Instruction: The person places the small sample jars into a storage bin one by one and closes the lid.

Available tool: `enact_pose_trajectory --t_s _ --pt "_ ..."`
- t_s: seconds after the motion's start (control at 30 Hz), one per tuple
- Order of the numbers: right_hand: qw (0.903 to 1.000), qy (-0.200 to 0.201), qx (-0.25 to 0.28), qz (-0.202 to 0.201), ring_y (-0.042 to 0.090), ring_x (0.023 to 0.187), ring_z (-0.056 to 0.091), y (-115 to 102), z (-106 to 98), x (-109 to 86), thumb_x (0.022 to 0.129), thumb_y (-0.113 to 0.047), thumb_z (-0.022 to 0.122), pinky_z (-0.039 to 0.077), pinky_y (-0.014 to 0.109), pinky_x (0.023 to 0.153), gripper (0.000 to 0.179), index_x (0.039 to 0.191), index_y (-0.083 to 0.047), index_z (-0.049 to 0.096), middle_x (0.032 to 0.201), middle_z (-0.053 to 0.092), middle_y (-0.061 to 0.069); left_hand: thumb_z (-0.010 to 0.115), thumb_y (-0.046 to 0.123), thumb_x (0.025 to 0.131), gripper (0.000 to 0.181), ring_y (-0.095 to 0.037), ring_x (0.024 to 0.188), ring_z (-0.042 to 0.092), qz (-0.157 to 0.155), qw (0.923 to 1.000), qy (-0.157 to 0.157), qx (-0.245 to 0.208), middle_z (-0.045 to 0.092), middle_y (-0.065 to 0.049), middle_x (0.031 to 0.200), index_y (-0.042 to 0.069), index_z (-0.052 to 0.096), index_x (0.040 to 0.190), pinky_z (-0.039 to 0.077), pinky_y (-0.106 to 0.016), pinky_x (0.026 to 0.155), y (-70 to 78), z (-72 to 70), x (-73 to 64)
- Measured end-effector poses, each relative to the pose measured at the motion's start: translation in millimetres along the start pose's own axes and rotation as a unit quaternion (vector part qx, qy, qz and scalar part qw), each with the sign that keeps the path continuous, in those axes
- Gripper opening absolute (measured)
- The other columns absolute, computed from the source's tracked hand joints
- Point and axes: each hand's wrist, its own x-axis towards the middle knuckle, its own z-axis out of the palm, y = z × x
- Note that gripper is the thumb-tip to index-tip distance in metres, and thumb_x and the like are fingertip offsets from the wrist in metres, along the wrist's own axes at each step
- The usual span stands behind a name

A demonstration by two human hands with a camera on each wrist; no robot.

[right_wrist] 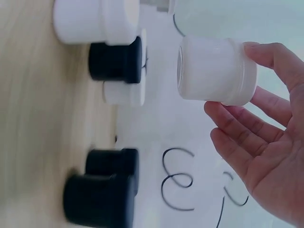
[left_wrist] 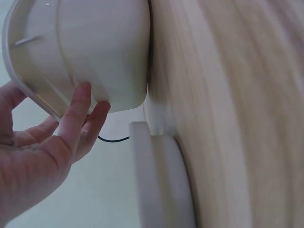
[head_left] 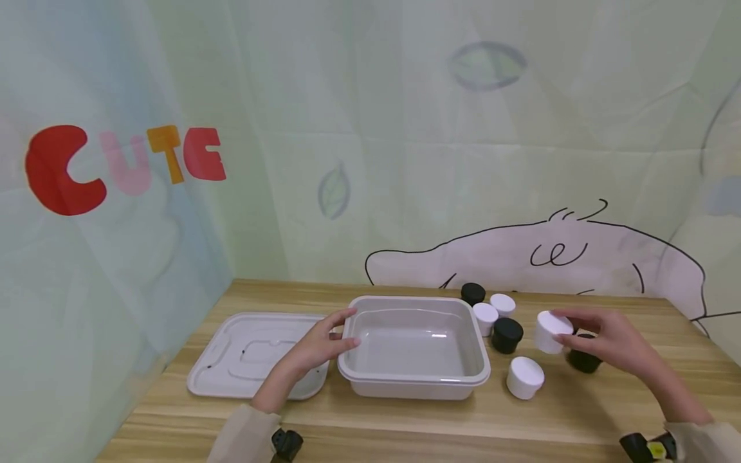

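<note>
My right hand [head_left: 616,341] pinches a white screw-top jar [head_left: 548,333] between thumb and fingers. The right wrist view shows that jar [right_wrist: 211,71] held up off the table on its own. With my left hand [head_left: 318,347] I grip the left rim of a pale rectangular plastic tub [head_left: 413,379], which stands open. In the left wrist view, fingers [left_wrist: 78,109] lie against the tub's outer wall. A single white jar [head_left: 525,378] stands at the tub's front right. Partly behind my right hand is a black jar [head_left: 583,361].
Right of the tub, black jars [head_left: 507,335] and white jars [head_left: 485,319] stand grouped, with another black jar [head_left: 473,293] at the back. The tub's flat lid [head_left: 217,373] lies on the wooden table [head_left: 370,431] at the left. A printed cloth [head_left: 347,128] hangs behind.
</note>
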Motion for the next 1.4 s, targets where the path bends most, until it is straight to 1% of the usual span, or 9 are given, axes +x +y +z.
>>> enact_pose_trajectory --t_s 0.17,0.27,0.37,0.47,0.57,0.6,1.0,1.17,1.4 --pt "1.0000 0.005 -0.002 -0.008 -0.009 0.085 0.055 -14.6 2.6 9.5 0.074 -0.013 0.075 0.045 0.009 0.071 0.037 0.106 0.002 0.065 0.096 0.066 0.016 0.064 0.010 0.084 0.057 -0.039 0.114 0.050 0.002 1.0000 0.001 -0.003 0.039 -0.019 0.138 0.006 0.041 0.135 0.051 -0.042 0.079 0.3 -0.2 0.1" --pt "0.9998 0.005 0.005 -0.020 -0.008 0.087 0.055 -23.0 6.2 16.2 0.074 -0.013 0.075 0.045 0.009 0.071 0.037 0.106 0.002 0.065 0.099 0.066 0.017 0.064 0.010 0.084 0.057 -0.039 0.113 0.050 0.003 1.0000 0.000 -0.006 0.039 -0.020 0.138 0.006 0.040 0.135 0.051 -0.042 0.079 -0.5 -0.4 0.4" --pt "0.9993 0.005 0.017 -0.031 -0.007 0.091 0.055 -31.2 11.7 22.9 0.074 -0.011 0.075 0.045 0.009 0.074 0.037 0.107 0.000 0.065 0.103 0.065 0.017 0.064 0.011 0.084 0.057 -0.039 0.114 0.050 0.004 1.0000 -0.003 -0.006 0.038 -0.020 0.138 0.006 0.040 0.136 0.051 -0.043 0.079 -1.5 -1.1 0.5" --pt "0.9992 -0.008 0.026 -0.030 0.008 0.095 0.060 -39.9 17.8 29.5 0.075 -0.013 0.075 0.050 0.023 0.080 0.037 0.108 -0.001 0.065 0.105 0.064 0.016 0.064 0.011 0.084 0.057 -0.038 0.113 0.050 0.005 1.0000 -0.005 -0.007 0.038 -0.020 0.138 0.006 0.039 0.136 0.051 -0.043 0.079 -2.0 -1.5 0.2" --pt "0.9988 -0.017 0.035 -0.029 0.027 0.096 0.061 -46.4 25.6 36.1 0.074 -0.014 0.075 0.050 0.037 0.083 0.037 0.107 0.000 0.065 0.105 0.064 0.015 0.064 0.011 0.085 0.057 -0.038 0.113 0.050 0.005 0.9999 -0.006 -0.008 0.038 -0.019 0.138 0.006 0.039 0.136 0.051 -0.042 0.079 -2.1 -1.4 -0.1" --pt "0.9986 -0.022 0.039 -0.030 0.030 0.096 0.061 -48.6 28.2 38.1 0.074 -0.014 0.075 0.049 0.041 0.083 0.037 0.107 0.000 0.065 0.105 0.063 0.015 0.064 0.011 0.085 0.057 -0.038 0.113 0.050 0.005 0.9999 -0.005 -0.007 0.038 -0.019 0.138 0.006 0.039 0.136 0.051 -0.042 0.079 -2.2 -1.2 -0.1" --pt "0.9923 -0.073 0.076 -0.065 0.024 0.093 0.061 -64.2 57.7 56.0 0.075 -0.020 0.075 0.048 0.043 0.084 0.040 0.109 0.000 0.064 0.103 0.064 0.011 0.064 0.012 0.084 0.059 -0.038 0.114 0.049 0.010 0.9999 -0.012 -0.008 0.035 -0.020 0.140 0.005 0.038 0.137 0.051 -0.041 0.079 -0.6 -0.8 0.3" --pt "0.9891 -0.086 0.081 -0.089 0.021 0.090 0.062 -68.9 69.8 61.1 0.074 -0.018 0.075 0.049 0.043 0.083 0.038 0.106 0.000 0.065 0.099 0.065 0.008 0.065 0.014 0.084 0.059 -0.038 0.113 0.050 0.008 0.9999 -0.008 -0.006 0.036 -0.019 0.140 0.006 0.039 0.136 0.051 -0.042 0.079 -0.1 -0.8 0.0" --pt "0.9864 -0.110 0.025 -0.119 0.016 0.087 0.061 -74.5 85.6 65.6 0.072 -0.017 0.076 0.051 0.033 0.075 0.036 0.103 -0.001 0.066 0.099 0.067 0.008 0.065 0.012 0.084 0.059 -0.038 0.113 0.050 0.005 0.9999 -0.006 -0.012 0.036 -0.020 0.139 0.006 0.039 0.136 0.051 -0.042 0.079 -0.9 -0.7 0.0"
